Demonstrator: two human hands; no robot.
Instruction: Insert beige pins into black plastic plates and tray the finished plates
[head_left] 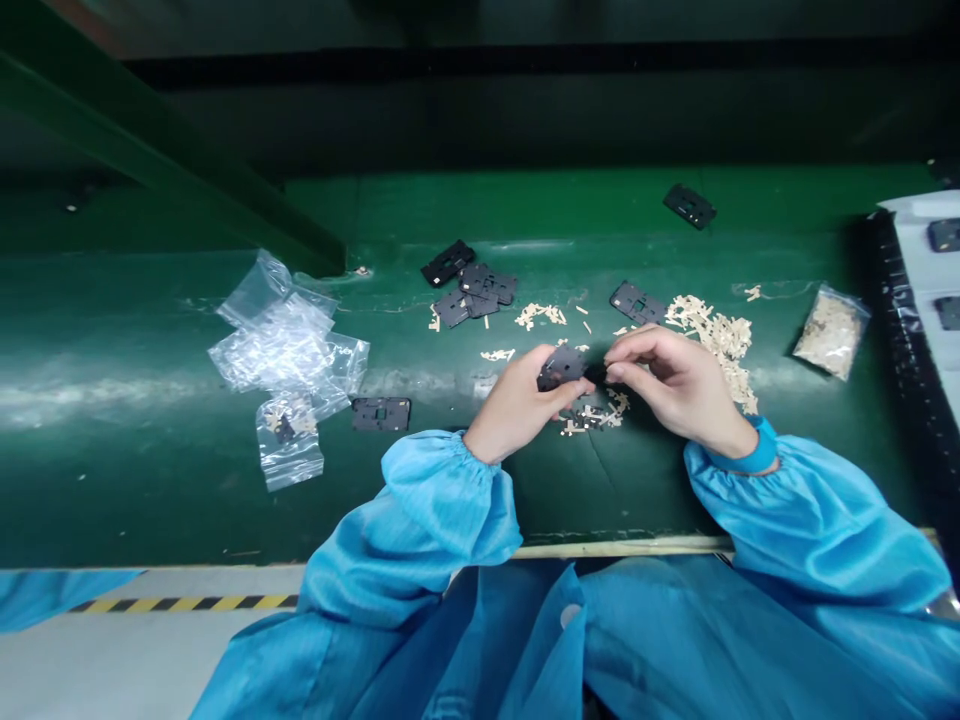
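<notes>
Head view: the left hand (pixel 517 405) pinches a black frame (pixel 562 368) between thumb and fingers, while the right hand (pixel 675 385) grips its right edge narrowly with the fingertips. Both wrists sit in blue sleeves (pixel 442 510). Tan strips (pixel 716 340) lie just beyond the hands on the green bench (pixel 150 480), with other black frames (pixel 476 295) at upper centre, a filled zip bag (pixel 831 332) right and crumpled clear bags (pixel 277 340) left.

Small black slotted plate (pixel 561 368), held aloft
</notes>
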